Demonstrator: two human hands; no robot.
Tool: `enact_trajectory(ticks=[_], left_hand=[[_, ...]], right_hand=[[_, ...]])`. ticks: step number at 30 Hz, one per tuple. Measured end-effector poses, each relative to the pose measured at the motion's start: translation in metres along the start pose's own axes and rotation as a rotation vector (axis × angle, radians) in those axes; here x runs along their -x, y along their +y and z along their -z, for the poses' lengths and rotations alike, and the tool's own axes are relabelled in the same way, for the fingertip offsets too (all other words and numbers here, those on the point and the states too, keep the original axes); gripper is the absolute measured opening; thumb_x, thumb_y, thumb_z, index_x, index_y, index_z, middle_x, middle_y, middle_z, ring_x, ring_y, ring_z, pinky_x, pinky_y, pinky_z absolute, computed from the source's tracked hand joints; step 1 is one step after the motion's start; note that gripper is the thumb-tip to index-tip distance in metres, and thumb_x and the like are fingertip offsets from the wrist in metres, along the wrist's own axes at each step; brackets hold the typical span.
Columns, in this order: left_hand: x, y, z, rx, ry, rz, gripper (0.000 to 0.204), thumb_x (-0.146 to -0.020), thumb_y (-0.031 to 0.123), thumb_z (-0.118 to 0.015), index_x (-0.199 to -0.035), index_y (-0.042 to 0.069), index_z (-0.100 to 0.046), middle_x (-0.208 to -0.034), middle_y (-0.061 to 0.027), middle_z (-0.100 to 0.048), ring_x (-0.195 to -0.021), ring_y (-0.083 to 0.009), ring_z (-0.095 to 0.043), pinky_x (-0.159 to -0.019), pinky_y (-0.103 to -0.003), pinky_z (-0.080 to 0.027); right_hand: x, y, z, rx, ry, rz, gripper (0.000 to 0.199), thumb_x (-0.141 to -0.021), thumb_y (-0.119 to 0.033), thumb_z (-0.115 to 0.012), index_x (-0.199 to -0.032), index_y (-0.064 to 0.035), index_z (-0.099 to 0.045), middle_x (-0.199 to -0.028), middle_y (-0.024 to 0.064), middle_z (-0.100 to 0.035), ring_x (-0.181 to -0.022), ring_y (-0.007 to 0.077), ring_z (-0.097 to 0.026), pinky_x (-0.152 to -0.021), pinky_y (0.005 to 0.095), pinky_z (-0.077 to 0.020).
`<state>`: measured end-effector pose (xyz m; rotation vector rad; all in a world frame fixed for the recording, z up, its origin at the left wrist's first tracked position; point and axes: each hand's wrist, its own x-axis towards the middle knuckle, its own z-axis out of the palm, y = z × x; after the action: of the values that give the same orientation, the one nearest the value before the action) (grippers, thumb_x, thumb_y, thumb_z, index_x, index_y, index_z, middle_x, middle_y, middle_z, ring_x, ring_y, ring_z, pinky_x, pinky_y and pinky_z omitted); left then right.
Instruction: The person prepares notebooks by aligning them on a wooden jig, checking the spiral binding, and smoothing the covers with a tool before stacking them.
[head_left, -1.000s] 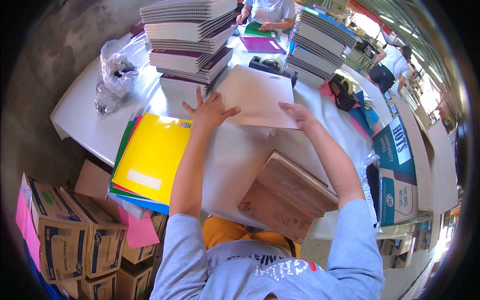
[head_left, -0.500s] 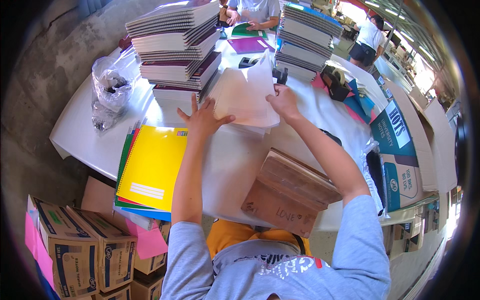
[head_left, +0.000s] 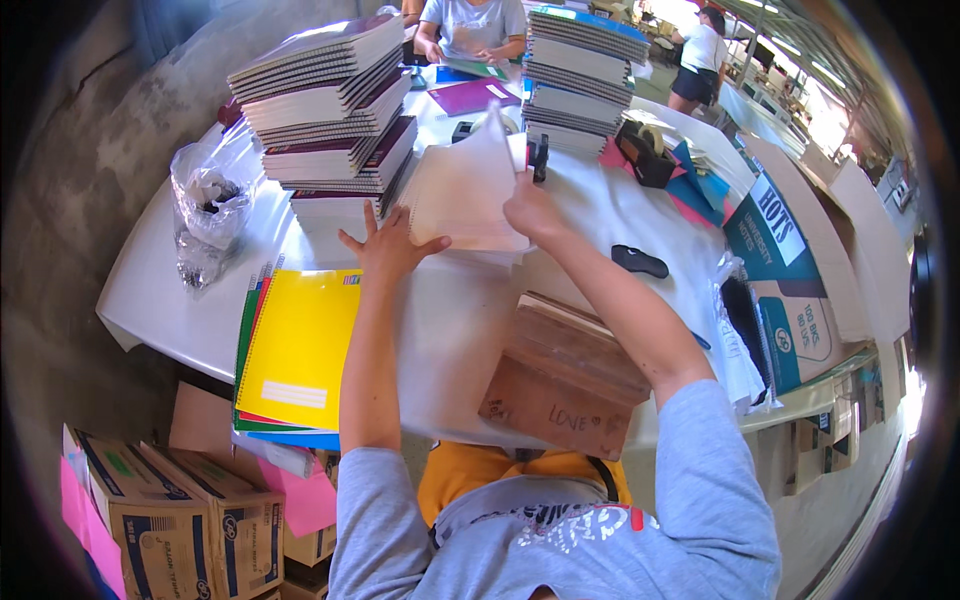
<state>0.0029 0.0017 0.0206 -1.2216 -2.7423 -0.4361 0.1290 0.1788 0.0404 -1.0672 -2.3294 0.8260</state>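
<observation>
Left hand (head_left: 385, 245) lies flat, fingers spread, pinning the near edge of a cream spiral notebook (head_left: 465, 195) on the white table (head_left: 170, 300); right hand (head_left: 530, 205) pinches its lifted cover, tilted up toward the notebook stacks (head_left: 330, 110) beyond. Step judged: opening or checking the notebook; next move calls for holding the base steady while the cover swings. Versus a second ago, the cover lay flat under both hands and now stands raised.

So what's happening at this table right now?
A person at a white table works on a pale spiral notebook. The left hand presses flat on its near corner; the right hand lifts its pale cover. Tall notebook stacks stand behind, and a yellow notebook tops a coloured pile at the left.
</observation>
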Motion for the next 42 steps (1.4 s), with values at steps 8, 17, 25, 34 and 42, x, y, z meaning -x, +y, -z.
enact_trajectory(ticks=[8, 17, 25, 34, 42], left_hand=[[0.001, -0.002, 0.0, -0.028, -0.041, 0.0, 0.098, -0.063, 0.08, -0.049, -0.134, 0.011, -0.04, -0.142, -0.0008, -0.035, -0.138, -0.033, -0.01, -0.094, -0.074, 0.0], [0.006, -0.001, 0.003, 0.241, 0.121, 0.144, 0.096, -0.071, 0.074, -0.048, -0.142, 0.014, -0.025, -0.146, -0.0097, -0.025, -0.137, -0.0367, -0.011, -0.097, -0.071, -0.004], [0.113, 0.104, 0.057, 2.345, -0.139, 0.158, 0.08, -0.082, 0.05, -0.059, -0.139, 0.004, -0.026, -0.136, -0.0146, -0.035, -0.124, -0.0291, -0.037, -0.101, -0.044, -0.032], [0.163, 0.063, 0.044, 2.005, -0.051, -0.205, 0.034, -0.076, -0.003, -0.066, -0.109, 0.004, -0.058, -0.1, -0.0049, -0.062, -0.093, -0.0175, -0.058, -0.083, -0.031, -0.047], [0.181, 0.055, -0.001, 1.352, -0.235, -0.203, 0.037, -0.071, 0.001, -0.073, -0.104, -0.001, -0.057, -0.098, -0.0053, -0.062, -0.091, -0.015, -0.057, -0.082, -0.03, -0.046]], right_hand=[[0.017, -0.026, 0.006, -0.086, -0.001, 0.058, 0.045, -0.074, -0.002, -0.051, -0.118, 0.003, -0.042, -0.113, 0.0235, -0.053, -0.105, 0.037, -0.054, -0.089, 0.0464, -0.0437], [0.015, -0.025, 0.057, -0.901, -0.108, -0.046, 0.07, -0.077, 0.011, -0.045, -0.14, -0.0165, -0.028, -0.128, 0.0184, -0.044, -0.089, 0.0221, -0.06, -0.076, 0.0352, -0.0527], [0.148, -0.054, 0.116, -0.614, 0.455, 0.58, 0.085, -0.079, 0.009, -0.054, -0.145, -0.0246, -0.011, -0.142, 0.0151, -0.029, -0.12, 0.0198, -0.042, -0.096, 0.03, -0.0366], [0.266, 0.058, 0.183, -1.022, 0.231, 0.279, 0.087, -0.076, 0.001, -0.067, -0.143, -0.0076, -0.012, -0.111, 0.0145, -0.059, -0.098, 0.0185, -0.059, -0.08, 0.0289, -0.0494], [0.317, 0.103, 0.108, -0.829, 0.132, 0.029, 0.063, -0.084, -0.001, -0.058, -0.134, 0.0001, -0.02, -0.119, 0.0119, -0.049, -0.11, 0.0177, -0.048, -0.094, 0.0316, -0.0377]])
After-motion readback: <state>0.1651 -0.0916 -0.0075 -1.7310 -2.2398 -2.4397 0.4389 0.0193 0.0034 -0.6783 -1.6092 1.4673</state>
